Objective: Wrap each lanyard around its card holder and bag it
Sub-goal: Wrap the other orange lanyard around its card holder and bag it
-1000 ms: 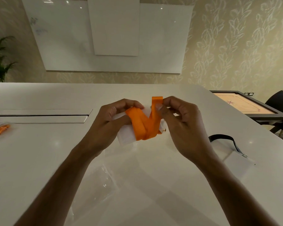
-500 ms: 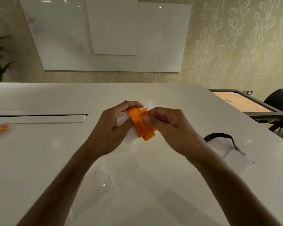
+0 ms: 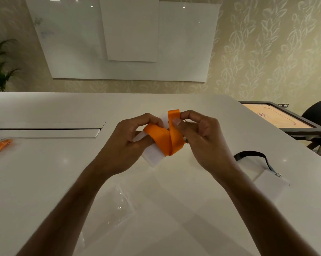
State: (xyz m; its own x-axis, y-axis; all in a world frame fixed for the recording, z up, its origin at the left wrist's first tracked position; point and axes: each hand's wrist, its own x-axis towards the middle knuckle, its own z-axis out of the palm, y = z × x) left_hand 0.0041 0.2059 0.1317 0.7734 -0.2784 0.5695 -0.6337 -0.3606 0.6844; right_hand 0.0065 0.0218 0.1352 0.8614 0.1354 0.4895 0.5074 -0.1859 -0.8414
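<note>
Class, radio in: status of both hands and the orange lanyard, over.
Left hand holds card holder. Right hand pinches orange lanyard, partly wrapped. Nothing in the way.

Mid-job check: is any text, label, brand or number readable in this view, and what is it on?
No readable text in the head view.
orange lanyard: plain, no print visible.
card holder: blank white where it shows.
black lanyard and its white card holder: no print visible.
bagged orange lanyard: too small to tell.
whiteboard: faint smudges, unreadable.
carrom board: a star-shaped mark only, no words.
</note>
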